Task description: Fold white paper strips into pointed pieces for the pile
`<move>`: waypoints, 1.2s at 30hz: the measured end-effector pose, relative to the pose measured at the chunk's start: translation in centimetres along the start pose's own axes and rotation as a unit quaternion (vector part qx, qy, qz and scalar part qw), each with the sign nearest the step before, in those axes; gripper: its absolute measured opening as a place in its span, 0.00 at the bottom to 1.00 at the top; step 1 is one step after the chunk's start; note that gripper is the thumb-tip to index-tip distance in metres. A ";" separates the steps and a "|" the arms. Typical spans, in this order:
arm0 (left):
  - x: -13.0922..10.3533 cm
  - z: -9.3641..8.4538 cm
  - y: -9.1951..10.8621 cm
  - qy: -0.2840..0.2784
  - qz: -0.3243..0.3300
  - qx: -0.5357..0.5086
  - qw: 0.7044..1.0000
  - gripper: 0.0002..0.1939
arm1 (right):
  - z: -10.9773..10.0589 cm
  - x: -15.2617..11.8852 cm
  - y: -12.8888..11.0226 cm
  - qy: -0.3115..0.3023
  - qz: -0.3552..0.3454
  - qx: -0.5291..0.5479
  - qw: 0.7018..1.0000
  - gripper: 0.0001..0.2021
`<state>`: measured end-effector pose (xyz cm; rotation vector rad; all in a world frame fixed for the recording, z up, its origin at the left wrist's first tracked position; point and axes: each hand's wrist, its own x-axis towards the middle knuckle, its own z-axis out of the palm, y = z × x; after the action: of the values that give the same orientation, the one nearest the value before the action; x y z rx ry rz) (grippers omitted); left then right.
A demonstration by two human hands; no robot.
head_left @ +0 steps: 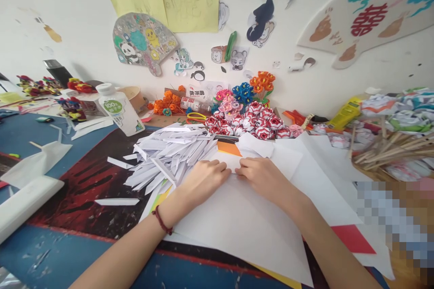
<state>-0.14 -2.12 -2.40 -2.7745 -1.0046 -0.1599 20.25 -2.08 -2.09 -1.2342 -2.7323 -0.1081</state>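
My left hand (206, 180) and my right hand (262, 176) are close together over a stack of paper, thumbs and fingers pinched on the far edge of a white paper sheet (240, 226). The sheet seems folded over at the fingertips. The fold itself is partly hidden by my fingers. An orange paper piece (229, 147) peeks out just beyond them. Left of my left hand lies a heap of folded white paper strips (169, 151). One loose strip (117, 202) rests apart on the dark mat (79, 194).
Behind the heap stand a white bottle (120, 110) and several red-and-white paper flowers (256, 119). More white sheets (325, 180) and a red paper piece (353, 239) lie to the right. Wooden sticks (400, 146) fill the far right. A white oblong object (29, 207) sits at left.
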 end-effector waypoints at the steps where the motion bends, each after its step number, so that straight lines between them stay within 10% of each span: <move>1: 0.0 0.0 0.0 0.000 0.002 0.002 1.000 0.06 | 0.0 0.0 0.0 -0.002 0.000 0.000 1.000 0.10; 15: 0.1 0.2 0.0 -0.011 0.017 0.007 1.000 0.06 | -0.3 0.0 -0.1 -0.022 0.009 0.001 1.000 0.13; 36: 0.1 -0.2 -0.4 -0.006 -0.150 -0.046 0.988 0.19 | -1.6 -0.9 1.2 -0.058 0.242 0.162 0.955 0.06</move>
<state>-0.37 -1.83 -2.15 -2.6881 -1.4483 -0.2371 21.89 -2.21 -0.62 -1.7918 -2.3138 0.4580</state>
